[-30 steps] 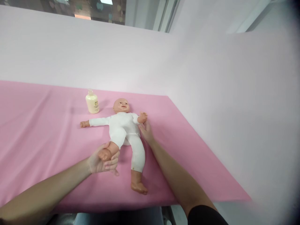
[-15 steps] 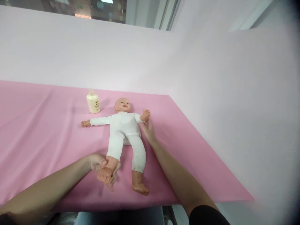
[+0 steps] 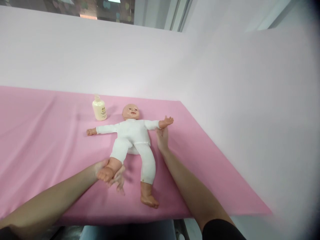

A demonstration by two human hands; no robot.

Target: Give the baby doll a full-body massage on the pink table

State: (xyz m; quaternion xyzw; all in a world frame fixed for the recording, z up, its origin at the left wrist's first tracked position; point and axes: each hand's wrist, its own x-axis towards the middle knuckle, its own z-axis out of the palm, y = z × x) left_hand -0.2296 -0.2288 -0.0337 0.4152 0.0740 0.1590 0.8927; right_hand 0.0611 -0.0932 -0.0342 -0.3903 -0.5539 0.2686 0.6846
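A baby doll [image 3: 133,133] with a white cloth body and bare plastic head, hands and feet lies on its back, its head away from me. My left hand [image 3: 100,165] holds the doll's left-side leg raised near the ankle; its fingers pass behind the leg and show on the far side. The foot hides part of that hand. My right hand [image 3: 162,139] grips the doll's right-side arm from below, near the wrist, and that arm is stretched outward. The doll's other leg rests straight on the pink cover, and its other arm lies out to the left.
A pump bottle [image 3: 99,109] of pale yellow liquid stands left of the doll's head. The pink cover [image 3: 50,140] has wrinkles at the left. White walls [image 3: 225,83] border the back and right sides, and a window [image 3: 112,11] is above.
My right hand has moved right, swinging the doll's arm out straight. My left hand has moved slightly up and left, with the raised leg bending outward.
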